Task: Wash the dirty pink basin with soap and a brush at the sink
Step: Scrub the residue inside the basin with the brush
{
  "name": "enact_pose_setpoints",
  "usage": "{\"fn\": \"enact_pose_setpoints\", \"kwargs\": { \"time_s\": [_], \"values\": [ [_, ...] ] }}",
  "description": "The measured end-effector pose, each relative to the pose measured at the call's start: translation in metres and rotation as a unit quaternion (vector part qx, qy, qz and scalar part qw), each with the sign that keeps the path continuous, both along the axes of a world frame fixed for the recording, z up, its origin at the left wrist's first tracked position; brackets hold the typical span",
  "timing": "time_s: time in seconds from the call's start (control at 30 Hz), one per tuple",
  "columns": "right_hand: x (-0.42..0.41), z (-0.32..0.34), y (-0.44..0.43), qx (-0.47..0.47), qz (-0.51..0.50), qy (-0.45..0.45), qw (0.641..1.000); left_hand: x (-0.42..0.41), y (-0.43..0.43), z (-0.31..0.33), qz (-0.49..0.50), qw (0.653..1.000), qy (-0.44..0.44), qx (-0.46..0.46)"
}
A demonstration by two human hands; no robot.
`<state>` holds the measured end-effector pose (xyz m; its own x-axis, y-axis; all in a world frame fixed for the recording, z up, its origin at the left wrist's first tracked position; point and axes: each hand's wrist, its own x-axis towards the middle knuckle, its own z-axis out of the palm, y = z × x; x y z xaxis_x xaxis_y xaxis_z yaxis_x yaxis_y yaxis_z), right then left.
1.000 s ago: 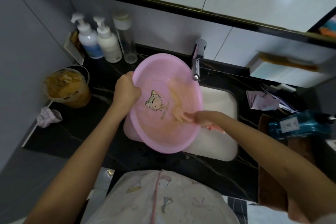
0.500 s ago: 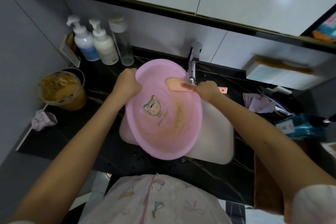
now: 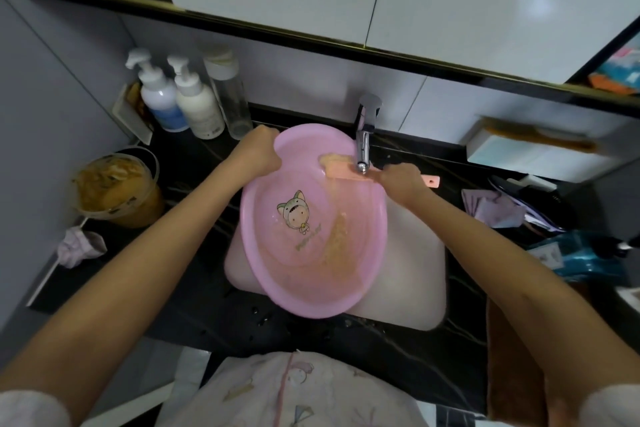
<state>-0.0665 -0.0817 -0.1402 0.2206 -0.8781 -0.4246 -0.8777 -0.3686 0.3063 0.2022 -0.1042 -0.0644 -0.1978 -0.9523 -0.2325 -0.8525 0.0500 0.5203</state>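
Note:
The pink basin (image 3: 304, 274), with a cartoon print and a yellowish smear of dirt inside, lies tilted over the white sink (image 3: 415, 274). My left hand (image 3: 258, 152) grips its far left rim. My right hand (image 3: 401, 180) grips the handle of a pink brush (image 3: 341, 168), whose soiled bristle head sits at the basin's upper right rim, right under the chrome tap (image 3: 363, 146). No water stream is visible.
Two white pump bottles (image 3: 180, 97) and a clear bottle (image 3: 230, 97) stand at the back left. A tub of brownish mush (image 3: 114, 187) and a crumpled cloth (image 3: 79, 246) sit left. A blue bottle (image 3: 581, 255), crumpled wrapper (image 3: 491, 208) and white box (image 3: 533, 152) lie right.
My right hand lifted the brush from the basin's lower inside up to its far rim under the tap. My left hand slid further up the basin's rim.

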Motion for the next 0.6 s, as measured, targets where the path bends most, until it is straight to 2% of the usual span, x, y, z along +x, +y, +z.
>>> {"fn": "enact_pose_setpoints", "kwargs": {
  "time_s": [0.07,0.1,0.17,0.2,0.27,0.33,0.4,0.47,0.5,0.53,0.6],
  "values": [
    [0.005,0.002,0.004,0.061,-0.044,-0.001,0.997,0.001,-0.005,0.000,-0.009,1.000,-0.001,0.012],
    [0.009,0.003,0.009,0.136,-0.089,-0.021,0.987,0.001,-0.007,-0.001,-0.012,1.000,-0.002,0.021],
    [0.015,0.005,0.021,0.328,-0.178,-0.052,0.926,0.001,-0.011,-0.005,-0.017,0.999,-0.006,0.046],
    [0.015,0.003,0.023,0.374,-0.184,-0.060,0.907,0.000,-0.012,-0.007,-0.020,0.998,-0.011,0.062],
    [0.009,-0.008,0.015,0.329,-0.158,-0.052,0.930,0.000,-0.013,-0.010,-0.024,0.996,-0.017,0.085],
    [0.007,-0.012,0.005,0.192,-0.120,-0.029,0.974,0.002,-0.015,-0.012,-0.032,0.995,-0.020,0.092],
    [0.007,-0.007,-0.002,0.074,-0.085,-0.061,0.992,0.005,-0.014,-0.012,-0.029,0.994,-0.021,0.102],
    [0.008,-0.001,-0.001,0.018,-0.107,-0.130,0.986,0.007,-0.009,-0.011,-0.006,0.995,-0.022,0.094],
    [0.006,-0.007,0.001,0.017,-0.116,-0.122,0.986,0.009,-0.001,-0.011,0.019,0.995,-0.015,0.094],
    [0.005,-0.010,0.006,0.031,-0.184,-0.157,0.970,0.010,0.009,-0.011,0.050,0.994,-0.004,0.098],
    [0.003,-0.023,0.022,0.063,-0.329,-0.285,0.898,0.015,0.039,-0.018,0.119,0.987,0.014,0.110]
  ]
}}
